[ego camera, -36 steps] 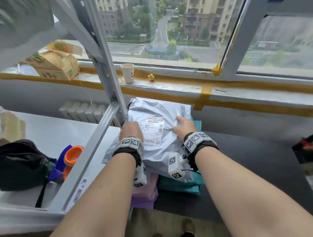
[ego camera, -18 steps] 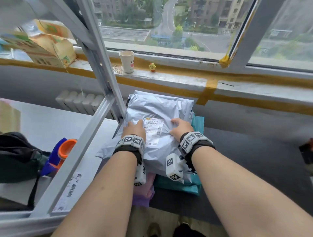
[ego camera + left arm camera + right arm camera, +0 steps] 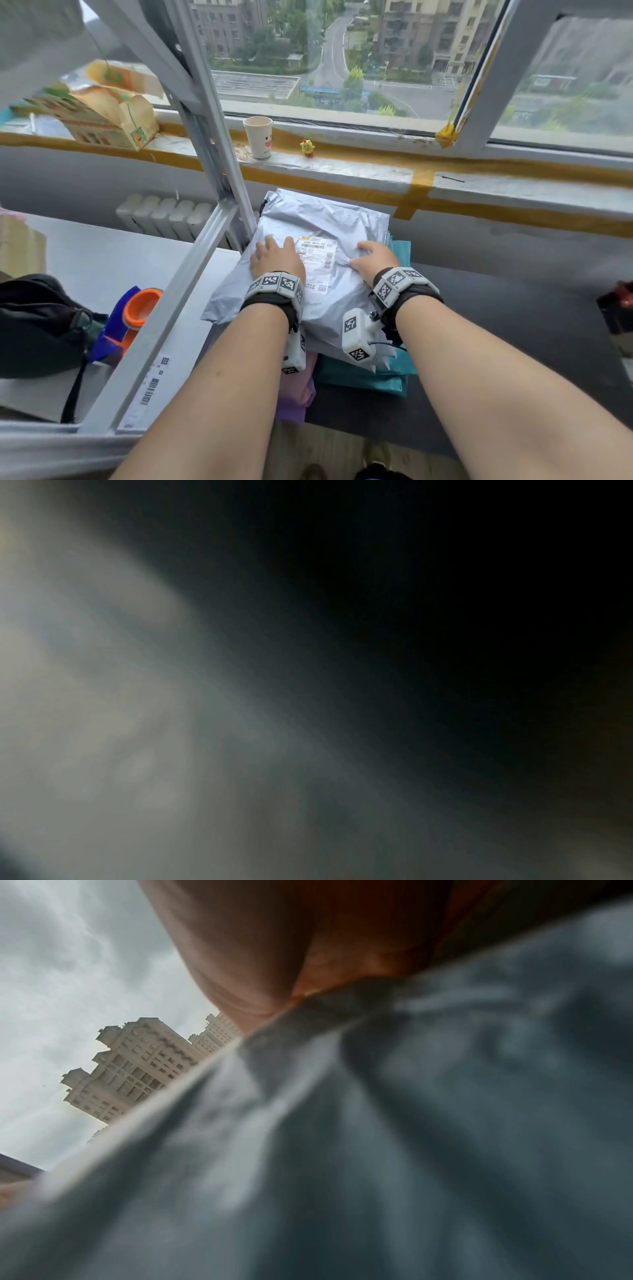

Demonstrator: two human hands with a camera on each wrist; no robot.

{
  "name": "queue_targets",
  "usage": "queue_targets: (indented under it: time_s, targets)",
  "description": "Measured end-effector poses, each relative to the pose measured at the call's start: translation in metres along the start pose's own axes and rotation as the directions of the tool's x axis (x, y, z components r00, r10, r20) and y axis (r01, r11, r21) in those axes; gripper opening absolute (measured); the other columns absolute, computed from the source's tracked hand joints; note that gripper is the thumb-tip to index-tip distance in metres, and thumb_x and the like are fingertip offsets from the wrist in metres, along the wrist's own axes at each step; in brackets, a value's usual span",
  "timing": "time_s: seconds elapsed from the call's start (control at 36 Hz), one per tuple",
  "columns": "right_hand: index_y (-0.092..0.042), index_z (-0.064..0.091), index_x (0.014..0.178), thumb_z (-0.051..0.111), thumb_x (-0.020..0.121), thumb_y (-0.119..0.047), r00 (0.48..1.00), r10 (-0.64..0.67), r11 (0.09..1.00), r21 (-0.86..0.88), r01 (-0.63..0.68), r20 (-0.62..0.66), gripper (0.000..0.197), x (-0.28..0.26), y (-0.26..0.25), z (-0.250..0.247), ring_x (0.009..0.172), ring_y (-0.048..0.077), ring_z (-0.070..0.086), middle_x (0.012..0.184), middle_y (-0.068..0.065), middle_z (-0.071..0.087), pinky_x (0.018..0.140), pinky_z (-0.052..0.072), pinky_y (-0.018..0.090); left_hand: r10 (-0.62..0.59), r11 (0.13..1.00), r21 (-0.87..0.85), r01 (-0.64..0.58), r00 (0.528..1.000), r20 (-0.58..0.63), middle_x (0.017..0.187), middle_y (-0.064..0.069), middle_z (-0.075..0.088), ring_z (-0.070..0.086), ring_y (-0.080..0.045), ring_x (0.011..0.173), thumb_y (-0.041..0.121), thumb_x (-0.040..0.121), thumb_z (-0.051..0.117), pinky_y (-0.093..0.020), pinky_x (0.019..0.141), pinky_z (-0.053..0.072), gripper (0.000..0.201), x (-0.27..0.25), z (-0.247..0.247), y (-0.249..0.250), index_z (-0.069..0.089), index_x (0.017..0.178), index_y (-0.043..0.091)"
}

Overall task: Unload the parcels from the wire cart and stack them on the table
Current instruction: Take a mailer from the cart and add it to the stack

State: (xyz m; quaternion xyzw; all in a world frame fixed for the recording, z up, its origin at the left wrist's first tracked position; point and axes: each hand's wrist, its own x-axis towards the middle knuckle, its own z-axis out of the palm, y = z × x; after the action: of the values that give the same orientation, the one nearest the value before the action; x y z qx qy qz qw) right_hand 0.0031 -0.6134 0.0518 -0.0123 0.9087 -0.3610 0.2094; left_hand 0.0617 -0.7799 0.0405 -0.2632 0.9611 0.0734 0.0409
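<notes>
A silver-grey plastic parcel (image 3: 318, 219) with a white shipping label (image 3: 317, 255) lies on top of a stack on the dark table (image 3: 513, 325). Under it show a teal parcel (image 3: 363, 377) and a pink-purple one (image 3: 301, 394). My left hand (image 3: 274, 255) lies flat on the grey parcel left of the label, fingers straight. My right hand (image 3: 371, 255) presses flat on it right of the label. In the right wrist view the palm (image 3: 274, 947) rests on the crumpled grey parcel (image 3: 377, 1150). The left wrist view is dark and blurred. The wire cart is out of view.
A grey metal shelf frame (image 3: 191, 144) stands just left of the stack. Its shelf holds a black bag (image 3: 37, 325) and an orange-and-blue tape dispenser (image 3: 130, 318). On the windowsill are a paper cup (image 3: 258, 137), a small yellow figure (image 3: 307, 147) and a cardboard box (image 3: 96, 109).
Both hands have stayed on the grey parcel, sliding slightly along it and pressing it flat. The head view shifted a little.
</notes>
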Motion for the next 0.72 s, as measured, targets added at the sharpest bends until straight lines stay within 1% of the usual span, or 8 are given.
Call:
queue_targets:
  time_s: [0.06, 0.14, 0.36, 0.42, 0.47, 0.5, 0.64, 0.72]
  targets:
    - [-0.022, 0.045, 0.143, 0.057, 0.091, -0.018, 1.000, 0.016, 1.000, 0.021, -0.015, -0.014, 0.054, -0.005, -0.001, -0.003, 0.124, 0.022, 0.052, 0.147, 0.002, 0.044, 0.100, 0.044, 0.029, 0.011, 1.000, 0.000, -0.011, 1.000, -0.029, 0.144, -0.014, 0.035, 0.033, -0.032, 0.131, 0.025, 0.096, 0.035, -0.045, 0.106, 0.032, 0.039, -0.003, -0.004, 0.002, 0.041, 0.134, 0.022]
    - [-0.019, 0.043, 0.144, 0.057, 0.091, -0.019, 0.999, 0.022, 0.998, 0.056, -0.020, -0.034, 0.054, -0.012, -0.001, -0.008, 0.130, 0.023, 0.047, 0.148, 0.003, 0.043, 0.108, 0.040, 0.035, 0.021, 1.000, -0.006, -0.022, 0.998, -0.064, 0.147, -0.012, 0.033, 0.030, -0.030, 0.134, 0.034, 0.097, 0.036, -0.044, 0.107, 0.028, 0.041, -0.008, -0.008, 0.004, 0.041, 0.136, 0.021]
    - [-0.013, 0.043, 0.142, 0.056, 0.092, -0.020, 0.993, 0.082, 0.995, 0.057, -0.078, -0.082, 0.052, -0.030, 0.001, -0.017, 0.127, 0.027, 0.049, 0.143, 0.007, 0.047, 0.102, 0.039, 0.033, 0.015, 1.000, 0.001, -0.015, 0.996, -0.084, 0.153, -0.012, 0.024, 0.020, -0.031, 0.140, 0.031, 0.097, 0.036, -0.048, 0.113, 0.019, 0.045, -0.020, -0.019, 0.009, 0.037, 0.140, 0.020]
    - [-0.007, 0.052, 0.128, 0.055, 0.091, -0.017, 0.989, 0.111, 0.993, 0.043, -0.107, -0.095, 0.039, -0.036, 0.001, -0.019, 0.115, 0.029, 0.056, 0.130, 0.014, 0.055, 0.094, 0.044, 0.036, -0.038, 0.999, 0.009, 0.039, 0.995, -0.092, 0.153, -0.013, 0.024, 0.019, -0.032, 0.140, 0.022, 0.092, 0.037, -0.048, 0.114, 0.019, 0.050, -0.023, -0.022, 0.008, 0.035, 0.141, 0.017]
    - [-0.012, 0.055, 0.089, 0.055, 0.088, -0.016, 0.988, 0.130, 0.992, 0.018, -0.129, -0.089, 0.004, -0.038, 0.002, -0.018, 0.078, 0.024, 0.057, 0.091, 0.012, 0.057, 0.065, 0.044, 0.033, -0.117, 0.993, 0.013, 0.119, 0.990, -0.084, 0.152, -0.015, 0.025, 0.023, -0.034, 0.139, 0.020, 0.088, 0.039, -0.048, 0.112, 0.023, 0.055, -0.026, -0.025, 0.005, 0.032, 0.143, 0.014]
    - [-0.015, 0.048, 0.077, 0.057, 0.086, -0.017, 0.986, 0.142, 0.990, 0.011, -0.141, -0.085, 0.013, -0.037, 0.003, -0.016, 0.067, 0.021, 0.050, 0.078, 0.007, 0.050, 0.057, 0.037, 0.030, -0.162, 0.987, 0.013, 0.163, 0.985, -0.067, 0.151, -0.017, 0.026, 0.025, -0.035, 0.138, 0.022, 0.088, 0.039, -0.048, 0.111, 0.025, 0.057, -0.027, -0.027, 0.003, 0.030, 0.144, 0.013]
    - [-0.012, 0.044, 0.063, 0.061, 0.083, -0.014, 0.983, 0.172, 0.985, -0.017, -0.173, -0.064, 0.026, -0.033, 0.000, -0.008, 0.057, 0.021, 0.044, 0.064, 0.005, 0.045, 0.048, 0.030, 0.024, -0.312, 0.950, 0.013, 0.312, 0.950, 0.033, 0.147, -0.020, 0.034, 0.034, -0.035, 0.133, 0.030, 0.093, 0.039, -0.047, 0.109, 0.028, 0.060, -0.023, -0.029, -0.011, 0.023, 0.147, 0.008]
    - [-0.007, 0.055, 0.071, 0.059, 0.084, -0.009, 0.981, 0.183, 0.983, 0.010, -0.183, -0.064, 0.013, -0.029, -0.004, -0.006, 0.066, 0.025, 0.048, 0.071, 0.008, 0.052, 0.054, 0.036, 0.023, -0.294, 0.956, -0.018, 0.294, 0.956, -0.001, 0.142, -0.017, 0.041, 0.039, -0.032, 0.129, 0.023, 0.091, 0.043, -0.042, 0.104, 0.032, 0.056, -0.020, -0.029, -0.017, 0.030, 0.142, 0.006]
